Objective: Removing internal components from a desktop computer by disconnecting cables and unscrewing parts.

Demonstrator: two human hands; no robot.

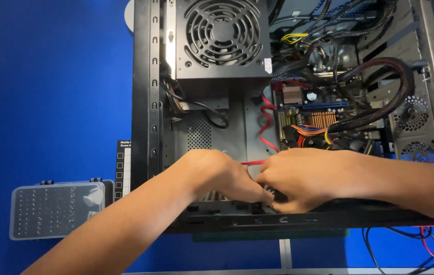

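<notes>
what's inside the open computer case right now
Inside the computer case: a power supply with fan grille, a motherboard, black cable bundles and a red flat cable. The left hand and right hand cover whatever they work on.

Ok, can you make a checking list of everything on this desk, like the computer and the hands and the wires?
Surface: blue mat, mostly bare on the left.
Job's things: open computer case lying flat; fan grille and circuit board showing.
Clutter: clear bit box at the mat's lower left.
Hands: left hand and right hand meet low in the case; what they pinch is hidden.
Cables: flat red cable runs to the hands; black bundles above; loose wires outside.
Surroundings: nothing seen.
</notes>
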